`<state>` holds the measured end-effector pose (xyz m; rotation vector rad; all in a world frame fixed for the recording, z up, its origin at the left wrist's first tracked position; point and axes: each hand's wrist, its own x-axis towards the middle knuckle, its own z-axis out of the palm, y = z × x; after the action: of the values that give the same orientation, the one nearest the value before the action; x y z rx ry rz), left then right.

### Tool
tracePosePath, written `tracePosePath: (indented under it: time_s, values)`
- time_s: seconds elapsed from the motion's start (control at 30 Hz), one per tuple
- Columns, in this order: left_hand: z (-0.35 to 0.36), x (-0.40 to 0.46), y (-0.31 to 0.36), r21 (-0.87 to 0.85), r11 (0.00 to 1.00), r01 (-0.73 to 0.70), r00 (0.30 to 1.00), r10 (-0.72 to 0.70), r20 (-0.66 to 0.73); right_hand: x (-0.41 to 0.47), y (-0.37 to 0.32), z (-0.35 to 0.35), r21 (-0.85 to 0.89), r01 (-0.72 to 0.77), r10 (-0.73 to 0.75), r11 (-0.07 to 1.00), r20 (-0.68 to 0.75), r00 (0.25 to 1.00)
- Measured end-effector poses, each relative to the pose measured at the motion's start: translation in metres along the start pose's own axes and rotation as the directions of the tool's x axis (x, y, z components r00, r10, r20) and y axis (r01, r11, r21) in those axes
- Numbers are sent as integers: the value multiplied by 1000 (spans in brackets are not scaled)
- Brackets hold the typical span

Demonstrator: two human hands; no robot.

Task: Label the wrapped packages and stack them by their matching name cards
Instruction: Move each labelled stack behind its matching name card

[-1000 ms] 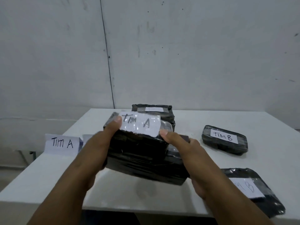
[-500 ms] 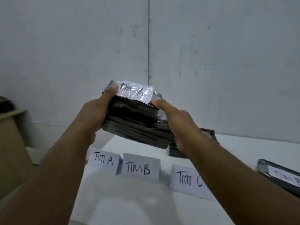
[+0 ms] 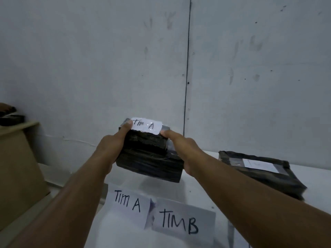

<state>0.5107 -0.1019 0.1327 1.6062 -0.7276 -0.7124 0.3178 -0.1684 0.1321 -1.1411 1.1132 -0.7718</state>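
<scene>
You are gripping a stack of black wrapped packages (image 3: 149,158) from both sides: your left hand (image 3: 109,151) is curling round its left end with the thumb pressing up by the white "Tim A" label (image 3: 146,126), and your right hand (image 3: 182,149) is clamping the right end, thumb lying along the top edge beside that label. The stack looks like two packages, the upper one sitting smaller than the lower, and you are holding it just beyond the Tim A card (image 3: 127,198), tilted toward you and seemingly clear of the table (image 3: 313,178).

The slip to watch is between the two packages. The wrap is looking glossy, and with the stack tilting, the top one could be sliding off the lower one if your thumbs are easing before the base is resting flat.

The second risk is placement. The Tim B card (image 3: 180,223) is standing touching the right edge of the Tim A card, so a drift to the right would be leaving the stack ambiguous between the two names. Lowering too close could also be knocking the Tim A card flat.

Another wrapped package (image 3: 263,173) is lying well right of the Tim A card; its label is too blurred to read.
</scene>
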Motion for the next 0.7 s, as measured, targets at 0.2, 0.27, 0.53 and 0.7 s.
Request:
tracePosePath:
  time_s: [0.2, 0.27, 0.53, 0.7]
  values:
    - [3, 28, -34, 16, 996, 90, 996, -90, 18, 35, 16, 7, -82, -35, 37, 996, 15, 999]
    - [6, 33, -42, 17, 994, 108, 994, -108, 29, 43, 21, 8, -91, -41, 43, 995, 22, 999]
    - [9, 42, -52, 66, 989, 132, 989, -135, 56, 52, 26, 12, -103, -46, 49, 994, 30, 998]
    - [18, 30, -41, 135, 983, 121, 990, -130, 59, 39, 23, 6, -164, -38, 41, 986, 19, 999]
